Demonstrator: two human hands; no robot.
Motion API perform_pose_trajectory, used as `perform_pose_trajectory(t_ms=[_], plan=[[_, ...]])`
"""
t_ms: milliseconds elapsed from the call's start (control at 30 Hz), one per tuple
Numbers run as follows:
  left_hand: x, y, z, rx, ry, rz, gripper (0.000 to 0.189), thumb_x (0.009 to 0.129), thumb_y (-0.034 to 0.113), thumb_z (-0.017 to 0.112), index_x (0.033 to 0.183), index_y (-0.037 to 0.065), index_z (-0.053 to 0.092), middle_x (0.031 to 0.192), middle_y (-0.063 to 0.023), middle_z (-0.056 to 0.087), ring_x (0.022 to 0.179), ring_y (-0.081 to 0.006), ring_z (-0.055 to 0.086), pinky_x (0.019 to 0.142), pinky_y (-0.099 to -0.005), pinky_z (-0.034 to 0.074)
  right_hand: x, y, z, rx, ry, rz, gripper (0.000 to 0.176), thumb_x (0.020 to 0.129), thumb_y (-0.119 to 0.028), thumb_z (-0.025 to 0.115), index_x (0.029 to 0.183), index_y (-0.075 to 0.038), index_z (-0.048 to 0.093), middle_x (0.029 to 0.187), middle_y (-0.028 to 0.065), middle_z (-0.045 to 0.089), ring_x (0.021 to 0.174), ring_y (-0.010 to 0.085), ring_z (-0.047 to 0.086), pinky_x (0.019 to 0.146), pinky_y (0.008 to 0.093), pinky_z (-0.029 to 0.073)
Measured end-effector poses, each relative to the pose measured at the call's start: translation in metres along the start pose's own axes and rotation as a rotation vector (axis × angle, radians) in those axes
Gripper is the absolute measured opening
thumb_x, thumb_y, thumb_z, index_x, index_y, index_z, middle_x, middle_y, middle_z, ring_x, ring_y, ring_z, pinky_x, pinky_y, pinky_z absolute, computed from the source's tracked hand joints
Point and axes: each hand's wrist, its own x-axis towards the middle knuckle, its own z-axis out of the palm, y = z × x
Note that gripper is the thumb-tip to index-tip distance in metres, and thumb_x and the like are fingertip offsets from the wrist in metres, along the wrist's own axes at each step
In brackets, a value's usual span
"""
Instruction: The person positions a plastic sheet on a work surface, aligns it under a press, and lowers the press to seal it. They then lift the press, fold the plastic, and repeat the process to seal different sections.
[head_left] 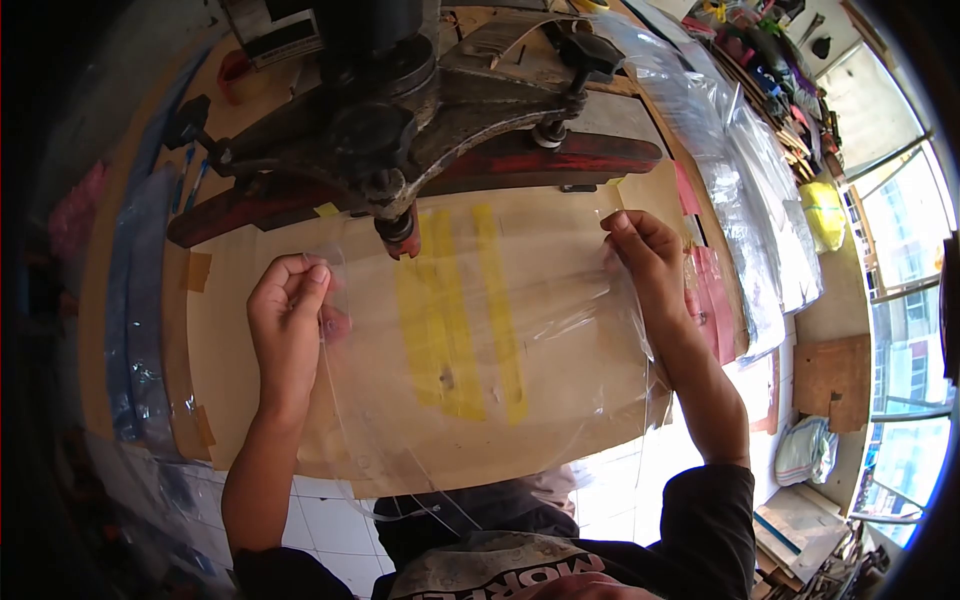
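Observation:
A clear plastic sheet (560, 330) stretches between my two hands over a brown board (240, 370) marked with yellow tape strips (450, 320). My left hand (290, 305) pinches its upper left corner between thumb and fingers. At the upper right corner my right hand (645, 255) is closed on the sheet's edge. The sheet's lower part hangs past the board's near edge. Above the board stands a dark metal press head (390, 130) with a red-tipped nozzle (400, 238), and a worn red bar (540, 158) lies behind it.
Stacked clear plastic (745, 190) lies along the right side of the bench. Bluish plastic (140, 300) runs down the left side. A yellow bag (823, 215) and a wooden board (832, 380) are farther right. Pink strips (708, 300) sit beside my right forearm.

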Motion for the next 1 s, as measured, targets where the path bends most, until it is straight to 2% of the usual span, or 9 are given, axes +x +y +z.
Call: perform_pose_trajectory(t_ms=[33,100,233,300,433,633,800,833,1000], plan=[[0.000,0.000,0.000,-0.001,0.001,0.000,0.007,0.092,0.012,0.057,0.093,0.005,0.057,0.075,0.0000,0.057,0.046,-0.0050,0.047,0.043,-0.0190,0.038,0.000,0.001,-0.001,0.000,-0.001,-0.001,0.023,0.093,-0.020,0.059,0.093,0.003,0.064,0.073,-0.0009,0.059,0.065,0.0036,0.052,0.060,0.0187,0.040],[0.000,0.001,-0.001,-0.012,-0.021,0.013,0.007,0.093,0.007,0.054,0.094,0.001,0.056,0.079,-0.0055,0.061,0.047,-0.0070,0.051,0.043,-0.0209,0.040,0.001,0.003,-0.003,-0.023,0.002,0.007,0.024,0.092,-0.022,0.060,0.090,0.002,0.064,0.073,-0.0014,0.059,0.066,0.0035,0.051,0.061,0.0188,0.040],[0.000,0.000,-0.001,-0.008,-0.019,0.012,0.007,0.092,0.007,0.054,0.095,0.001,0.056,0.080,-0.0055,0.061,0.048,-0.0069,0.051,0.044,-0.0206,0.041,0.001,0.004,-0.003,-0.059,0.029,-0.002,0.026,0.091,-0.024,0.062,0.089,0.001,0.065,0.074,-0.0011,0.060,0.066,0.0038,0.050,0.063,0.0193,0.040],[0.001,-0.002,-0.003,-0.014,-0.032,0.032,0.008,0.092,0.013,0.057,0.093,0.005,0.057,0.076,0.0001,0.058,0.048,-0.0045,0.048,0.043,-0.0193,0.037,0.001,0.004,-0.001,-0.055,0.041,-0.017,0.027,0.091,-0.025,0.062,0.088,0.002,0.064,0.076,-0.0005,0.060,0.067,0.0043,0.050,0.064,0.0193,0.040],[0.000,-0.001,-0.001,-0.004,-0.010,0.024,0.008,0.092,0.013,0.057,0.093,0.005,0.057,0.076,-0.0001,0.059,0.048,-0.0045,0.048,0.043,-0.0193,0.037,0.001,0.005,-0.002,-0.072,0.041,-0.021,0.027,0.091,-0.025,0.061,0.087,0.002,0.064,0.077,-0.0002,0.060,0.066,0.0045,0.050,0.063,0.0197,0.040],[-0.001,0.001,-0.001,0.002,-0.005,0.021,0.008,0.092,0.012,0.057,0.094,0.004,0.057,0.076,-0.0011,0.059,0.048,-0.0051,0.048,0.044,-0.0188,0.038,0.001,0.003,0.002,-0.146,0.052,-0.074,0.028,0.091,-0.025,0.061,0.086,0.002,0.064,0.070,-0.0014,0.057,0.064,0.0043,0.048,0.060,0.0203,0.038],[-0.003,0.002,0.002,0.071,0.011,0.090,0.007,0.092,0.009,0.055,0.091,0.002,0.057,0.075,-0.0013,0.059,0.050,-0.0051,0.048,0.045,-0.0196,0.040,-0.001,-0.001,0.006,-0.249,0.155,-0.048,0.028,0.089,-0.026,0.065,0.089,0.002,0.067,0.067,-0.0025,0.054,0.055,0.0029,0.044,0.049,0.0188,0.034],[-0.003,0.002,0.002,0.080,0.018,0.103,0.007,0.092,0.008,0.055,0.091,0.001,0.057,0.076,-0.0022,0.060,0.050,-0.0053,0.048,0.045,-0.0205,0.041,-0.001,0.001,0.006,-0.239,0.156,-0.098,0.029,0.088,-0.027,0.066,0.089,0.002,0.067,0.067,-0.0027,0.053,0.052,0.0024,0.042,0.045,0.0188,0.032],[-0.004,0.004,0.005,0.117,0.074,0.146,0.008,0.093,0.007,0.054,0.092,0.000,0.056,0.079,-0.0050,0.062,0.049,-0.0063,0.050,0.044,-0.0224,0.042,-0.003,-0.001,0.008,-0.267,0.151,-0.135,0.030,0.087,-0.029,0.067,0.090,0.001,0.068,0.066,-0.0028,0.053,0.052,0.0021,0.042,0.045,0.0188,0.032]])
